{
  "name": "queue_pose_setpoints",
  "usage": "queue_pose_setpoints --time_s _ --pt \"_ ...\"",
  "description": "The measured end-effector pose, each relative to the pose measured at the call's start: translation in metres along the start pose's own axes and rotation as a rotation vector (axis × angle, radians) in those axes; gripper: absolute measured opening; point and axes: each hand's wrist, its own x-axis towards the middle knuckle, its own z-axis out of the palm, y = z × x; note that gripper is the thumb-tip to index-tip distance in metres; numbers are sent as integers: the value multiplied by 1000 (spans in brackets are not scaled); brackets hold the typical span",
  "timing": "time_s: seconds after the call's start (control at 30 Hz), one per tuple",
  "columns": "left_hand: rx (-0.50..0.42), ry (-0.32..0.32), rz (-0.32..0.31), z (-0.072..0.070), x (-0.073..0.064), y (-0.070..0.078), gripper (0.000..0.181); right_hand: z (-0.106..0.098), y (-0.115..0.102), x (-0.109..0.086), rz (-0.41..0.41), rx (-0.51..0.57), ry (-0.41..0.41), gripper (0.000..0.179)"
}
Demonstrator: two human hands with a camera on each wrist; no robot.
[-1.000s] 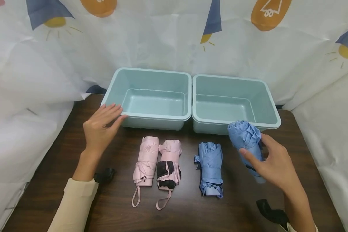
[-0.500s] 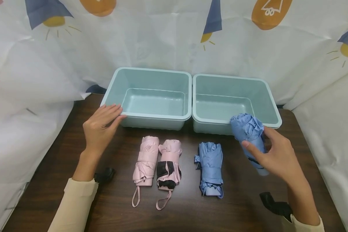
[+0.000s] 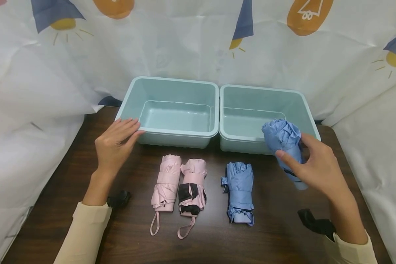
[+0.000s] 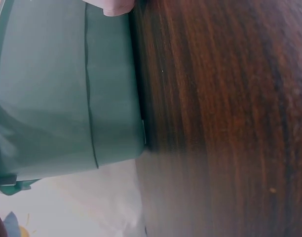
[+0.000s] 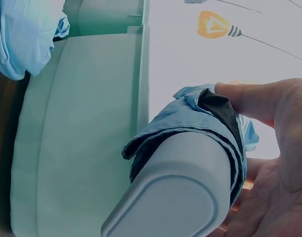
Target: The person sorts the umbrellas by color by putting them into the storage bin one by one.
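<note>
My right hand (image 3: 316, 167) grips a folded blue umbrella (image 3: 283, 141), raised so its top overlaps the front rim of the right bin (image 3: 241, 138). In the right wrist view the pale handle end (image 5: 175, 192) of this umbrella faces the camera, with thumb and fingers around the fabric. My left hand (image 3: 117, 143) rests its straight fingers at the front left rim of the left bin (image 3: 175, 132). A second blue umbrella (image 3: 240, 192) lies on the table below the right bin. Two pink umbrellas, a plain one (image 3: 166, 183) and one showing black patches (image 3: 193, 187), lie side by side further left.
Both pale green bins stand side by side at the back of the dark wooden table (image 3: 211, 245). A white patterned curtain (image 3: 184, 44) hangs behind them and along both sides. Black straps (image 3: 316, 223) sit at the wrists.
My right hand has lifted the blue umbrella up and slightly right, from in front of the right bin to over its front rim. The left hand stays in place.
</note>
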Motion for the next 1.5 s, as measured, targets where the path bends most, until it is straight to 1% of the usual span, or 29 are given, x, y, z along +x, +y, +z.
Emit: queue_pose_setpoints --time_s 0.2,0.4,0.57,0.7,0.8,0.97,1.1,1.3,1.5 --pt "2 7 16 0 1 0 36 -5 1 6 24 40 -40 48" --pt "11 2 17 0 1 -1 35 -8 2 15 28 40 -52 48" --pt "10 2 20 -1 -1 -2 35 -9 3 22 5 35 -36 43" --pt "10 7 25 -2 -1 -2 36 -10 4 27 -26 2 -14 35" --pt "15 7 29 -2 -1 -2 35 -13 5 30 -12 -23 -16 33" --pt "15 7 33 -1 0 -2 34 -20 4 39 37 -30 -37 33" --pt "17 12 31 -2 1 -1 34 -22 4 45 42 -41 -51 36" --pt "35 -9 25 -3 1 0 36 -22 5 53 28 -55 -32 36" --pt "31 -11 21 -2 1 1 36 -28 6 61 54 -63 -93 41"
